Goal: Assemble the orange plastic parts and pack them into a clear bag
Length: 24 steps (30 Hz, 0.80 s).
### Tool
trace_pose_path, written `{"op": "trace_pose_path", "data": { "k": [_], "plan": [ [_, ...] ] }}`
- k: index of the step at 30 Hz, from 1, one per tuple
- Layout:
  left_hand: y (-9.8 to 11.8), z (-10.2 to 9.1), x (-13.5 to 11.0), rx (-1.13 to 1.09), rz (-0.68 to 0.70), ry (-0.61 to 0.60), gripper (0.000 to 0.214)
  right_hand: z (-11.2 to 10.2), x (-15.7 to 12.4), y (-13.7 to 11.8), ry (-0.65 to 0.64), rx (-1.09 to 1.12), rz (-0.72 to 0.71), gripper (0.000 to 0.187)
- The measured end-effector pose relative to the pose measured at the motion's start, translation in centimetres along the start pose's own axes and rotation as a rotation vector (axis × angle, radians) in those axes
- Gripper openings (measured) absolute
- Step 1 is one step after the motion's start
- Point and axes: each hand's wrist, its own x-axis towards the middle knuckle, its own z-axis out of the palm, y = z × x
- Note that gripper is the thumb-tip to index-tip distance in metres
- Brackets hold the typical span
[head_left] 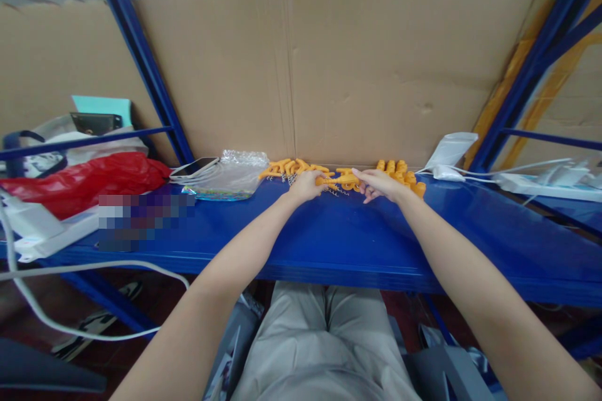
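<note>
At the back of the blue table, my left hand point(308, 186) is closed in a pinch on an orange plastic corkscrew point(331, 182). My right hand point(380, 184) is closed by thumb and forefinger at the right end of the orange plastic, its other fingers loosely curled. Whether both hands grip one piece or two joined parts is too small to tell. Several orange corkscrews point(286, 167) with metal spirals lie in a row behind and left of my left hand. Several orange cylindrical pieces point(399, 169) stand beyond my right hand, partly hidden by it.
A cardboard sheet point(376, 69) walls off the back of the blue table point(329, 244). To the left lie a clear plastic bag point(230, 178), a phone point(197, 167), a red bag point(94, 178) and a white power strip point(61, 232). White chargers and cables point(449, 169) sit at right.
</note>
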Motion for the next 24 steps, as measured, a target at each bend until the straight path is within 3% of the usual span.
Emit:
{"op": "trace_pose_path", "data": {
  "k": [11,24],
  "plan": [
    [0.14,-0.19,-0.05,-0.006,0.015,0.021,0.026,-0.27,-0.34,-0.16,-0.009,0.054,-0.07,0.043],
    [0.19,-0.16,0.03,-0.037,0.065,0.049,0.019,-0.17,-0.02,0.14,-0.025,0.012,-0.011,0.061]
  ]
}}
